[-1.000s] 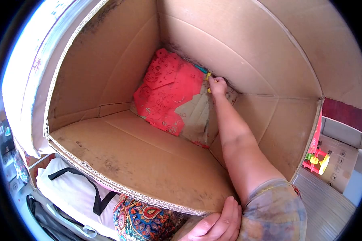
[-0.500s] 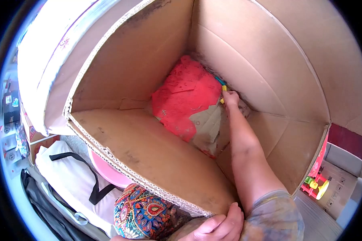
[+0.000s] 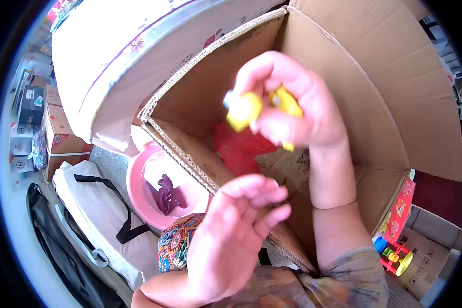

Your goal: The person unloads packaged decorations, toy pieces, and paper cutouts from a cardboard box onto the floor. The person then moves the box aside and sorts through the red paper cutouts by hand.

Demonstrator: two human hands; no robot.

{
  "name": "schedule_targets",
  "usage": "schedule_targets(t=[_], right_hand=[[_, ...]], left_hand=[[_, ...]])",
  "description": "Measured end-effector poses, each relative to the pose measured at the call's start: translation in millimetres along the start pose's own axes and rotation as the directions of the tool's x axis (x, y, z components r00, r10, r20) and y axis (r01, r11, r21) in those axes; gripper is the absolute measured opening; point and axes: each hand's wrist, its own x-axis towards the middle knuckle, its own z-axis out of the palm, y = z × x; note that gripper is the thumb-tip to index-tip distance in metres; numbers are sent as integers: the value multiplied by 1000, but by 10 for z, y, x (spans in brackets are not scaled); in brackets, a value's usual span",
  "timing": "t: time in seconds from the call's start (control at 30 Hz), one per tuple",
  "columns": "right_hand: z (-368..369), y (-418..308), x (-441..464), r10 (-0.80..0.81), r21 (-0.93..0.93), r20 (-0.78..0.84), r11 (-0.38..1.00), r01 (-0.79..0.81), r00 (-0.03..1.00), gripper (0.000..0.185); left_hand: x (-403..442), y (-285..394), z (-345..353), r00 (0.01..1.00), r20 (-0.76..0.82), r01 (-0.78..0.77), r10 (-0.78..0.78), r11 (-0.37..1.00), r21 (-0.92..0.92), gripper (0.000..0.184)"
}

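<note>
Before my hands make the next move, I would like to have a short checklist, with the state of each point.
1. Right hand grips the yellow item: ok, it is between the fingers.
2. Yellow item is a single piece: cannot tell, it is blurred and partly covered.
3. Left hand is free: ok, open, nothing visible in it.
4. Cardboard box is open at the top: ok.
5. Box bottom is bare: not ok, red paper lies there.
</note>
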Motion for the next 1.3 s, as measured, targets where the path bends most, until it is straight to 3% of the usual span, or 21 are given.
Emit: schedule_targets(t=[0.03, 0.1, 0.2, 0.3, 0.33, 0.37, 0.47, 0.57, 0.7, 0.77, 0.8, 0.87, 0.9, 0.93, 0.97, 1.0, 1.03, 1.07, 1.1, 1.17, 1.3], right_hand=[[148, -22, 8, -116, -187, 5, 976, 115, 993, 22], [265, -291, -33, -103, -425, 197, 887, 180, 975, 26], [437, -341, -165, -130, -590, 396, 723, 360, 909, 27], [612, -383, -259, -193, -742, 334, 550, 384, 923, 23], [661, -355, -254, -195, -744, 332, 547, 383, 923, 23], [714, -298, -240, -357, -760, 316, 460, 460, 879, 20], [826, -200, -200, -581, -790, 294, 300, 535, 759, 17], [878, -171, -191, -671, -786, 256, 274, 554, 695, 19], [356, -134, -74, -660, -560, 322, 446, 699, 679, 18], [183, 197, -88, -567, -492, -281, 778, 392, 774, 21], [97, 362, -96, -442, -319, -543, 895, 312, 714, 23], [-451, 1209, -156, -49, -32, -777, 999, 38, 628, 17], [-662, 1669, -312, 143, 88, -838, 988, -128, 526, 13], [-854, 2076, -544, 418, 314, -841, 894, -320, 344, 12], [-1264, 2918, -937, 440, 178, -859, 737, -652, 262, 16], [-1177, 2866, -1159, 338, -31, -909, 532, -846, 245, 31], [-1149, 2910, -1337, 368, 58, -920, 469, -881, 135, 39], [-1157, 2934, -1497, 403, 174, -913, 256, -951, -59, 49], [-1142, 3058, -1657, 408, 182, -911, 252, -951, -66, 49], [-1137, 3428, -1955, 275, 375, -921, 433, -820, -275, 59], [-1116, 3322, -1895, 339, 429, -895, 484, -763, -288, 59]], left_hand=[[28, 29, 50, 994, -103, 28, -35, 997, -66, 51], [38, 71, 103, 987, -160, -40, -6, 959, -280, 52], [-13, 142, 59, 997, -35, 48, -65, 934, -354, 52], [-42, 135, 81, 995, -30, 75, -91, 932, -355, 57], [-55, 130, 71, 995, -26, 84, -101, 927, -365, 62], [-72, 126, 78, 994, -23, 87, -103, 929, -359, 62], [-81, 114, 70, 997, -79, -42, 10, 912, -407, 56], [-41, 136, 50, 999, -25, -44, 37, 902, -429, 50], [-59, 150, 12, 998, 48, -22, 47, 902, -431, 44], [-49, 144, -14, 995, 85, -4, 42, 914, -406, 41], [-51, 142, -28, 994, 101, 3, 39, 921, -389, 39], [-80, 139, 25, 998, 52, -14, 35, 931, -366, 35], [-96, 143, 15, 999, 50, -2, 22, 929, -369, 35], [-103, 147, -16, 997, 76, 14, 13, 938, -346, 35], [-98, 153, -35, 995, 98, 29, 3, 946, -323, 36], [-78, 159, -29, 993, 121, 51, -16, 956, -290, 35], [-73, 188, 1, 993, 117, 58, -25, 955, -290, 35], [-78, 228, 46, 992, 113, 90, -60, 955, -283, 33], [-86, 249, 58, 990, 107, 122, -95, 954, -276, 33], [-74, 235, -19, 985, 133, 135, -109, 971, -199, 32], [-48, 234, -4, 986, 126, 137, -113, 970, -202, 31]])
